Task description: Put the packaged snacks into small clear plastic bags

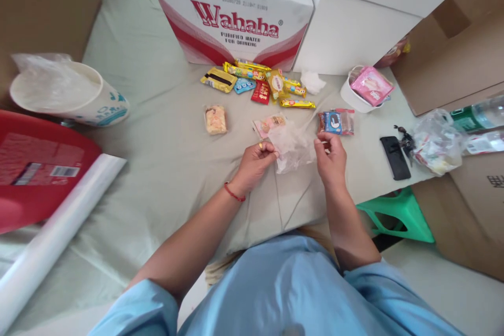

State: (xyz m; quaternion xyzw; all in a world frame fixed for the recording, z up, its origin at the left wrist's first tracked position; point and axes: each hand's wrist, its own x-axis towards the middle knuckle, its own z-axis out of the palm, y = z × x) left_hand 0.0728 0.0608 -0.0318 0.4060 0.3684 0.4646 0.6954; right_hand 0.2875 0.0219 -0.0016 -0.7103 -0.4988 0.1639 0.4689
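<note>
A clear plastic bag (293, 149) is stretched between my two hands above the table. My left hand (258, 163), with a red cord on the wrist, pinches its left edge. Thumb and fingers of my right hand (331, 157) are closed at the bag's right edge. Just behind the bag lies a pink printed wrapper (270, 125), partly covered by it. Beyond my right fingertips is a blue and red snack packet (336, 122). A wrapped pale snack block (216, 119) sits off to the left.
Several small snack packets (258, 81) lie before a Wahaha carton (240, 21). At right are a white tub (354, 95) holding a pink pack (371, 85), a phone (395, 157) and a stuffed plastic bag (439, 142). A paper bucket (106, 102) and red container (43, 168) stand left.
</note>
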